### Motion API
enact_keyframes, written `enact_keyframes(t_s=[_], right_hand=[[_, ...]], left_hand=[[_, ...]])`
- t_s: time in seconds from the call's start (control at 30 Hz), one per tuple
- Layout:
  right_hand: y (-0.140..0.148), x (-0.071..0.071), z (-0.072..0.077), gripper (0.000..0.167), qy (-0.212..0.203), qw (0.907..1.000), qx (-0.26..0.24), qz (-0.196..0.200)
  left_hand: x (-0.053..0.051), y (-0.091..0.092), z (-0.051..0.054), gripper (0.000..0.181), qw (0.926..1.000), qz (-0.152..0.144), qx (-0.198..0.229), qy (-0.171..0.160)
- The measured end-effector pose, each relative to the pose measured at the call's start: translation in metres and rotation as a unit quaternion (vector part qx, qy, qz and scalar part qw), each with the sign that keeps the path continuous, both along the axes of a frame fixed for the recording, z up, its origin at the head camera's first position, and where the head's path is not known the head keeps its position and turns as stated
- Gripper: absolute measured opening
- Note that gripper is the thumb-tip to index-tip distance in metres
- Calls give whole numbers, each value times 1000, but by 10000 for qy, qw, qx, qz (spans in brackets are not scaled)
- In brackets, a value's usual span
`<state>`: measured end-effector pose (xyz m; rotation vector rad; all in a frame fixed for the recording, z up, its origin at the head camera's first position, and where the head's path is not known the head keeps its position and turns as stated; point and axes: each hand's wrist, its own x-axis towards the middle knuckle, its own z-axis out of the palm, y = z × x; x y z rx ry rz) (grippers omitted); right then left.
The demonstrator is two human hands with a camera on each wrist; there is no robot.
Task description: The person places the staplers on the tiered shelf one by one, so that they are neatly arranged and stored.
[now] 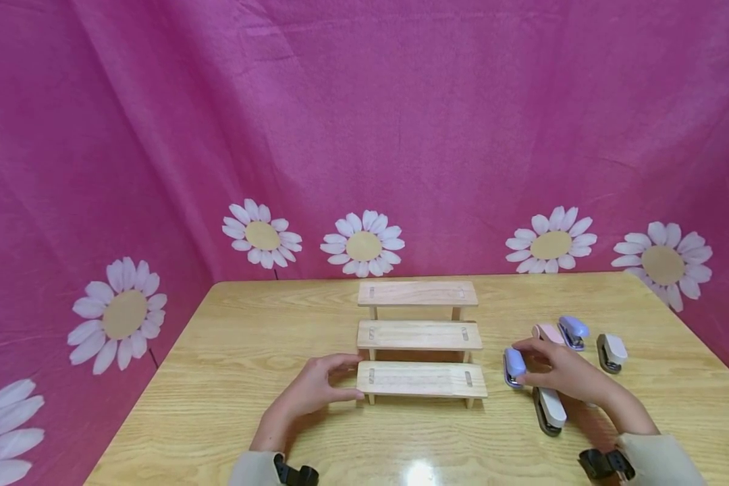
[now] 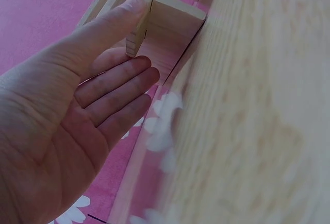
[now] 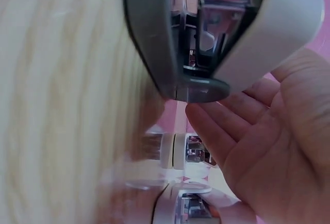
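A pale wooden three-step stand (image 1: 422, 379) sits mid-table. My left hand (image 1: 306, 388) holds the left end of its lowest board, thumb at the front and index finger at the back; in the left wrist view the thumb of that hand (image 2: 67, 105) lies against the board end (image 2: 135, 37). To the right of the stand, my right hand (image 1: 568, 371) pinches a small purple stapler (image 1: 514, 364) between thumb and index finger. In the right wrist view a white and grey stapler (image 3: 273, 33) partly covers the hand (image 3: 278, 147), and the pinched stapler cannot be made out.
Around my right hand lie a pink stapler (image 1: 548, 333), a second purple stapler (image 1: 574, 329), a white stapler (image 1: 612, 351) at the far right, and a long white one (image 1: 549, 408) in front. A pink curtain with daisies (image 1: 364, 135) hangs behind the wooden table (image 1: 219, 418).
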<state>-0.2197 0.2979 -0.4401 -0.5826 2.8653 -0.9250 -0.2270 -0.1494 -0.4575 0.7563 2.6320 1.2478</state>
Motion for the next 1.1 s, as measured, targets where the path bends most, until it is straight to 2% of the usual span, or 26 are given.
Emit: enact_keyframes(t_s=[0.33,0.6,0.87,1.1], right_hand=[[-1,-1,1,59,25,9999,67,-147],[-2,0,2,57,41,9996,-232,-163],[-4,2,9,51,368,9976,-567,-120],[-8,5,17,51,635,9966,-487,-206]], left_hand=[[0,0,-1,60,9999,-5,99,-84],[0,1,-1,59,9998,-20,184,-60],[0,0,-1,58,9998,-6,189,-74],[1,1,0,58,9998,-32,167,-75]])
